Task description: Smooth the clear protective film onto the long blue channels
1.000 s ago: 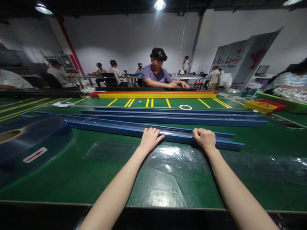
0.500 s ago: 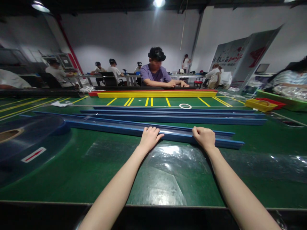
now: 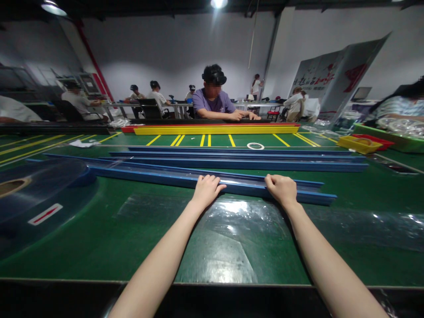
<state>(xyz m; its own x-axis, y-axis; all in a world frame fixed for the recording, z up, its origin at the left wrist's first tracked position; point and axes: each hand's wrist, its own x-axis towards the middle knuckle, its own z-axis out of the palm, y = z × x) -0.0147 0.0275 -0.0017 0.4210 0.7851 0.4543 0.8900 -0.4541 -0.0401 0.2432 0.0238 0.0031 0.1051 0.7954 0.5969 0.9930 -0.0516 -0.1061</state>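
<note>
A long blue channel strip (image 3: pixel 155 176) lies slantwise across the green table in front of me, with a strip of clear plastic film (image 3: pixel 243 180) inside it. My left hand (image 3: pixel 208 189) is wrapped over the channel's near wall, thumb pointing right. Farther right, my right hand (image 3: pixel 281 189) is curled into a closed fist over the same channel. Its fingertips are hidden, so whether it also pinches the film does not show. Behind this channel lie more blue channels (image 3: pixel 238 164), side by side.
A large roll of clear film (image 3: pixel 66 190) sits at the left. Loose film (image 3: pixel 361 225) spreads over the near table. Farther back are yellow strips (image 3: pixel 215 130), a white tape ring (image 3: pixel 255 146), and a yellow tray (image 3: pixel 359 145). A co-worker (image 3: pixel 213 99) sits opposite.
Both hands keep their place on the blue channel. Only a very slight shift of the whole view shows.
</note>
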